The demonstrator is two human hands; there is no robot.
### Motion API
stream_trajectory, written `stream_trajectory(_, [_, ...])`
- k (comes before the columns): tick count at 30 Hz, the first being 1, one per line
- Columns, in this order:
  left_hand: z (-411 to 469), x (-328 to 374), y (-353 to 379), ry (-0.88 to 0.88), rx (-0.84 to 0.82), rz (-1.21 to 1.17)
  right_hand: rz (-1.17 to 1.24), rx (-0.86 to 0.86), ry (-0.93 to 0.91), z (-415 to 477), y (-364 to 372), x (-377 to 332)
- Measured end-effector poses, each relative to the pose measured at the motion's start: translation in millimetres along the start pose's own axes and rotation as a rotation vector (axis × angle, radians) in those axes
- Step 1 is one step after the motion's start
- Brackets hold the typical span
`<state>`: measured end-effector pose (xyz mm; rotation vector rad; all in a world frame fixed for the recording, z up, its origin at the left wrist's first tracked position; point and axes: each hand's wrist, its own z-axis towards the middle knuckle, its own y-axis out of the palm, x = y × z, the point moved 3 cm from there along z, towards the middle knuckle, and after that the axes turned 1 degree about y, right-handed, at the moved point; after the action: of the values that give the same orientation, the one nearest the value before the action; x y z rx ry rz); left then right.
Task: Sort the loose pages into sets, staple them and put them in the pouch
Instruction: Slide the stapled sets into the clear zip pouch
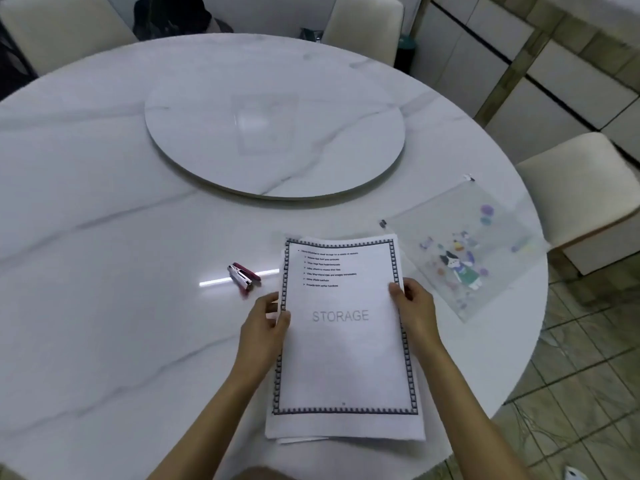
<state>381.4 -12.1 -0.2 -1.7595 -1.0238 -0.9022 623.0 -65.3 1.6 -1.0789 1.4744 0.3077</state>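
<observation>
Looks like we're at the sorting stage: left hand (268,320) and right hand (414,303) each pinch a side of the pages (343,341) over the counter (104,237), so next is splitting sets before grabbing the stapler (243,273), with the pouch (464,251) waiting just right.

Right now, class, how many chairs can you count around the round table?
3: the far-left chair, the far-centre chair, and the right-hand chair past the pouch. Others may sit out of frame.
</observation>
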Motion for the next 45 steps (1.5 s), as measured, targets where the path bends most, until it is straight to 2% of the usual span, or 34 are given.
stream_trajectory(6, [-9.8,-6.9,24.6,0.015,0.068,0.206,-0.238,0.044,-0.08,22.9,-1.4,20.4])
stream_trajectory(10, [-10.2,-16.1,27.7,0.012,0.085,0.314,-0.303,0.022,-0.137,27.8,2.5,25.4])
stream_trajectory(16, [-17.3,-8.1,23.8,-0.062,0.133,0.203,-0.322,-0.005,-0.211,34.9,3.0,25.9])
stream_trajectory(19, [-13.5,-11.7,20.5,-0.066,0.137,0.197,-0.475,0.079,-0.272,47.2,-6.1,23.9])
stream_trajectory(23, [-12.5,-16.1,16.3,-0.066,0.152,0.182,-0.677,0.185,-0.238,72.0,-30.4,18.2])
stream_trajectory(27, [-12.8,-18.4,12.6,-0.084,0.166,0.139,-0.834,0.16,-0.213,91.0,-47.5,22.7])
stream_trajectory(31, [-14.2,-18.5,11.4,-0.086,0.16,0.102,-0.797,0.08,-0.318,96.7,-52.8,29.0])
stream_trajectory(35, [-13.2,-20.7,10.1,-0.099,0.17,0.079,-0.737,0.126,-0.394,97.9,-55.6,22.4])
stream_trajectory(40, [-12.2,-19.7,8.9,-0.106,0.173,0.04,-0.607,0.322,-0.552,85.4,-60.5,-4.8])
stream_trajectory(45, [-10.3,-15.7,2.3,-0.023,0.144,0.023,-0.519,0.569,-0.727,67.6,-74.4,-45.4])
